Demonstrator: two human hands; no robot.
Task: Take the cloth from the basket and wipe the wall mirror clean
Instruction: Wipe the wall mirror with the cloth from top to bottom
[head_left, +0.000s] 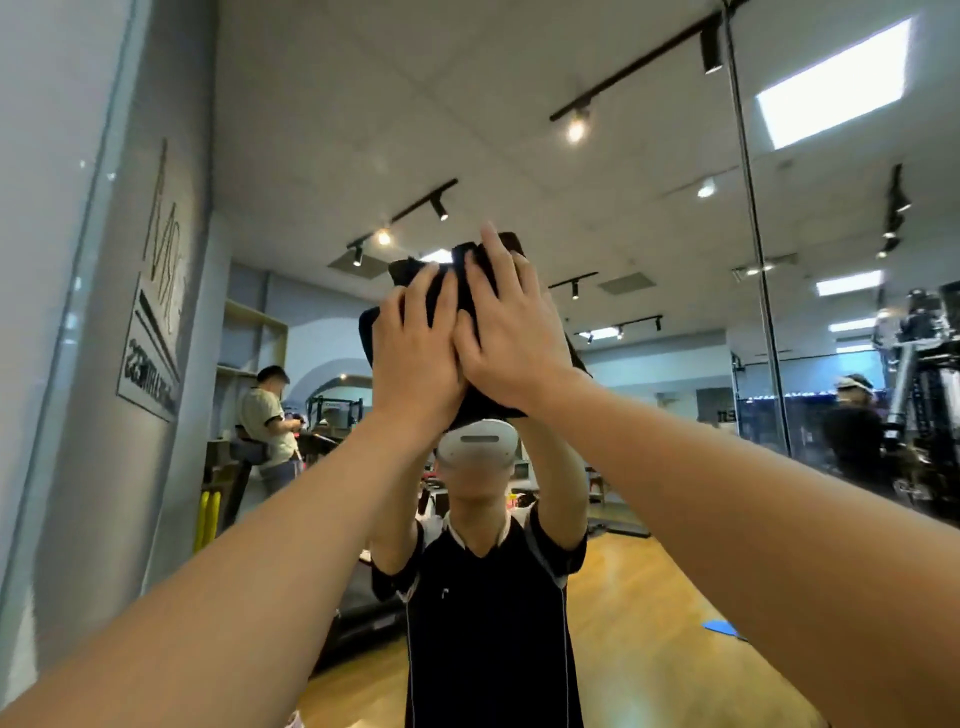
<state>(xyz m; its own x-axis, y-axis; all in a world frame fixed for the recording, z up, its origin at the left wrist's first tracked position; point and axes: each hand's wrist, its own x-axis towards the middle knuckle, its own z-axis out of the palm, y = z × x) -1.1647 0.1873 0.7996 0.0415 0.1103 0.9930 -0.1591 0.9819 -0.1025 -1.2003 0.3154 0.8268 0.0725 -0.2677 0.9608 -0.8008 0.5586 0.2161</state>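
hands: left hand (415, 338) and right hand (506, 332) raised at frame centre, side by side and touching, fingers straight, both flat on the cloth (470, 291)
cloth: dark, bunched, pinned against the wall mirror (649, 234) at about head height, upper centre of frame
step: wiping under way, judging by the cloth already on the glass; basket not in view
next move: looks like sweeping the cloth across the glass under even pressure, keeping both palms on so it does not slip; most of the pane is outside the hands' current spot
surface: mirror fills most of the frame, a vertical seam (748, 208) at right splits two panes; no smears I can make out
reflection: person in dark shirt with headset (478, 447), arms up
room: wood floor, track lights on ceiling, wall sign (156, 322) at left, person seated far left, tripod far right
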